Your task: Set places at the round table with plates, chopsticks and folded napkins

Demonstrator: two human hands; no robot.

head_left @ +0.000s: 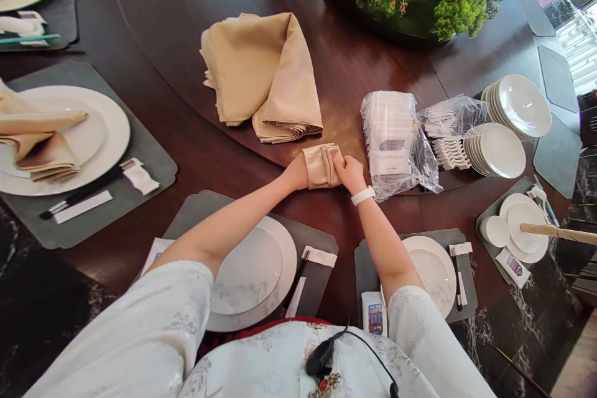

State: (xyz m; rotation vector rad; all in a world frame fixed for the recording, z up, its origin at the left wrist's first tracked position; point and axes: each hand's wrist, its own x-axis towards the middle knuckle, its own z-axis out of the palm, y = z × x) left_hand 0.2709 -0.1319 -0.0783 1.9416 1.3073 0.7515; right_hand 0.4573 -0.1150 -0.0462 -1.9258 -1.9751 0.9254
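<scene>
A tan cloth napkin, folded into a small bundle with pleats at its right side, is held just beyond the table settings. My left hand grips its left side, with most of the fingers hidden behind or under the cloth. On the right, my right hand has its thumb pressed on the pleated folds. A pile of folded tan napkins lies directly beyond my hands. Close to my right hand rests a clear plastic bag of white packets.
Plates on grey mats line the near edge, including one plate under my left arm and another by my right elbow. Stacked white dishes and white rests stand at right. A large planter sits at the back.
</scene>
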